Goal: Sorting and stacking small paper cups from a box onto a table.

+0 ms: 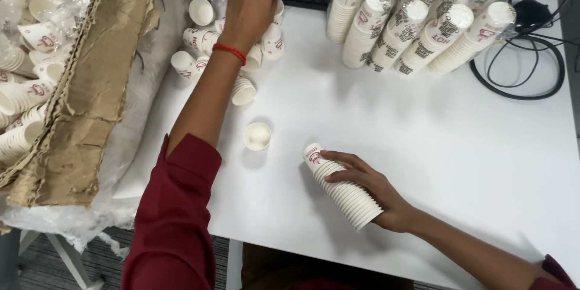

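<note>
Head view: the right hand [368,190] grips a ribbed stack of nested paper cups [341,186] lying tilted on the smooth white counter [423,139]. The left hand [251,3] reaches, fingers loosely spread, over loose cups [202,42]; a single upright cup [257,136] stands between the hands.

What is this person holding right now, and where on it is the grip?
The right hand holds a stack of paper cups lying on its side, gripped around its middle. The left hand reaches among loose cups; any grip is hidden.
</note>
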